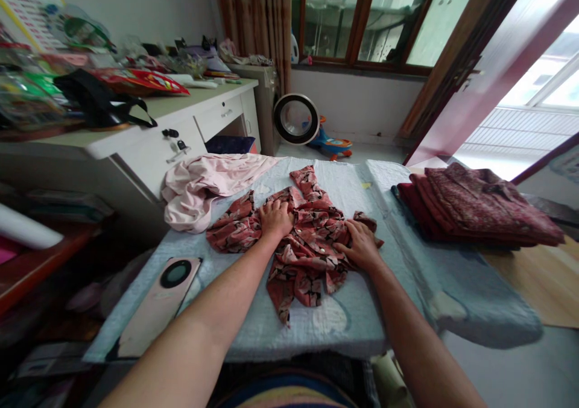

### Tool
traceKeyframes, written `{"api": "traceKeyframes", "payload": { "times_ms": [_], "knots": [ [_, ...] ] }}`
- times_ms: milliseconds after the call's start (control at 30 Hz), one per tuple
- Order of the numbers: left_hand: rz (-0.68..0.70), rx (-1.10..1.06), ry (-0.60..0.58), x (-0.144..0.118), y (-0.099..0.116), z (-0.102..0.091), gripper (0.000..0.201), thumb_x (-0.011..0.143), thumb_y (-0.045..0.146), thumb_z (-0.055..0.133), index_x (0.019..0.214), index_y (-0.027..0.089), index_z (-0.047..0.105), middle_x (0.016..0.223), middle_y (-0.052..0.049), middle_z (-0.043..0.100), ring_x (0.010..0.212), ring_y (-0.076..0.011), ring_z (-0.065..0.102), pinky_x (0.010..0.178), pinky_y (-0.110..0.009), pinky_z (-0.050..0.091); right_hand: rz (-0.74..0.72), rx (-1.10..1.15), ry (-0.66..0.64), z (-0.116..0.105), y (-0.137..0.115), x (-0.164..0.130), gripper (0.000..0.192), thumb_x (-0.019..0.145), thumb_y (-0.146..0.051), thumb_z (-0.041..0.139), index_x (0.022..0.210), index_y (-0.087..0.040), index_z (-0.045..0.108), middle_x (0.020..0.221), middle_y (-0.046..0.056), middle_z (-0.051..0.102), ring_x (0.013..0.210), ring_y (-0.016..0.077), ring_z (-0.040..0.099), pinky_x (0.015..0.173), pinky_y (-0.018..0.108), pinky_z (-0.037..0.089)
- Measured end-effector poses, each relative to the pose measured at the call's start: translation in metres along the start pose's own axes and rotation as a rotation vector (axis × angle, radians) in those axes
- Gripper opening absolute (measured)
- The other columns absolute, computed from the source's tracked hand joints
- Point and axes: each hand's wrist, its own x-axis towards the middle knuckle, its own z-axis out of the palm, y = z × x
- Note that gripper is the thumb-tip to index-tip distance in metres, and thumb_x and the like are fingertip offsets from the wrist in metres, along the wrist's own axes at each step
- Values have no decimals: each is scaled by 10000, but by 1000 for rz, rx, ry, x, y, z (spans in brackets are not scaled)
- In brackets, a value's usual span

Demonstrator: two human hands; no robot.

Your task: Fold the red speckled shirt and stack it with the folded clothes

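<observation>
Two bare hands lie palm down on a crumpled garment. The left hand (277,218) is flat, its fingers loosely spread and pointing toward the far edge of the table (253,329). The right hand (362,244) is also open, fingers slightly apart, near the garment's right end. From where I stand, I cannot tell whether either one grips any fabric.

The garment (316,218), red with a dark and pale print, sits around the middle of the table. It sprawls in a rough cross: one flap points to the far edge, another to the near edge, with bunched parts left and right. No single long axis stands out.

A pale pink cloth (194,185) is heaped at the far left corner; a phone (149,311) lies at the near left corner. Folded dark red clothes (474,209) are stacked at the right side.
</observation>
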Motion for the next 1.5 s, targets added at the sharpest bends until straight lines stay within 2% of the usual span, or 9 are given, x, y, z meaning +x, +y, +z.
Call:
{"api": "traceKeyframes", "payload": {
  "times_ms": [167,300,500,667,900,1100,1300,1400,1500],
  "knots": [
    [3,0,9,-1,0,0,331,916,330,450,1193,236,605,1310,-111,579,1265,-329,433,1025,-517,323,-56,43,0,-6,-6,4,426,770,-294,627,1175,-161,630,1123,142,654,1054,320,553,923,444,449],
    [5,-9,19,0,0,0,333,912,336,460,1194,233,603,1306,-112,581,1268,-332,432,1022,-518,328,-59,189,116,-12,-11,5,300,713,-172,543,994,-195,647,972,82,672,939,251,589,861,368,465],
    [-3,-12,22,1,-1,2,320,914,339,457,1174,239,615,1310,-105,587,1275,-328,425,1031,-521,321,142,304,401,-24,-15,4,197,686,-218,511,862,-218,598,759,6,612,700,184,558,714,300,452],
    [-6,-30,39,2,-2,6,310,901,332,475,1160,242,621,1284,-101,599,1261,-330,432,1034,-528,317,276,257,455,-20,-10,5,153,711,-277,517,856,-227,527,774,10,554,699,192,528,684,311,431],
    [-11,-35,15,3,-2,4,301,904,336,476,1154,248,618,1285,-98,595,1265,-324,431,1049,-524,307,112,118,192,-10,-7,5,169,760,-184,483,901,-222,568,973,76,610,918,239,554,802,356,440],
    [-6,-34,22,3,-1,3,309,900,335,481,1161,243,618,1282,-100,593,1265,-322,426,1047,-524,313,48,79,59,-10,-12,5,239,792,-162,473,943,-206,653,1045,90,612,1051,251,541,933,382,427],
    [-14,-36,17,2,-1,3,300,911,327,466,1155,249,623,1277,-99,595,1265,-321,429,1057,-524,306,21,50,-91,-25,-25,2,359,963,-457,421,995,-216,686,1056,100,610,1036,266,538,945,398,420],
    [-12,-46,15,1,-1,3,312,914,322,460,1173,252,620,1281,-100,594,1267,-321,427,1058,-526,304,9,31,-176,-31,-34,-1,455,931,-581,454,1079,-208,670,1113,124,605,1045,289,541,927,415,432],
    [-1,-50,23,1,-2,3,322,912,321,458,1182,251,620,1288,-106,591,1272,-324,422,1058,-529,304,-18,-18,-200,-29,-43,-8,583,812,-638,609,1168,-177,638,1206,165,574,1094,345,522,926,451,438]
  ]
}}
